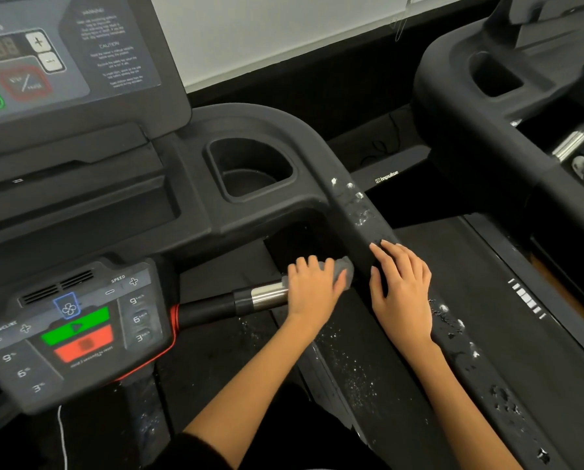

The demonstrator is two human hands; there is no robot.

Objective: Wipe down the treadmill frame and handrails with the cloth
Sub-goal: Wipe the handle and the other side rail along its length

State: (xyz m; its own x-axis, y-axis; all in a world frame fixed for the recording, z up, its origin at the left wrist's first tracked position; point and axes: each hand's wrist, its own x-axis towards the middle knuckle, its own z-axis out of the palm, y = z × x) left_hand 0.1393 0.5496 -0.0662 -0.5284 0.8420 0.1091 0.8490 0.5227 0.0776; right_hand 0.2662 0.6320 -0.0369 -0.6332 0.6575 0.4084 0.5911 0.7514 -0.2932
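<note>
A black treadmill fills the head view. Its right handrail (355, 201) runs diagonally from the cup holder down to the lower right, speckled with white foam or droplets. A short grip bar (267, 295) with a silver sensor band sticks out from the lower control panel. My left hand (314, 288) is closed around a grey cloth (343, 268), wrapped over the end of that grip bar. My right hand (402, 290) lies flat on the handrail, fingers spread, holding nothing.
The upper console (63, 62) and the lower control panel (73, 334) stand at the left. A cup holder (250, 167) sits by the handrail's bend. A second treadmill (507, 106) stands close at the right. White specks cover the side deck (348, 364) below my hands.
</note>
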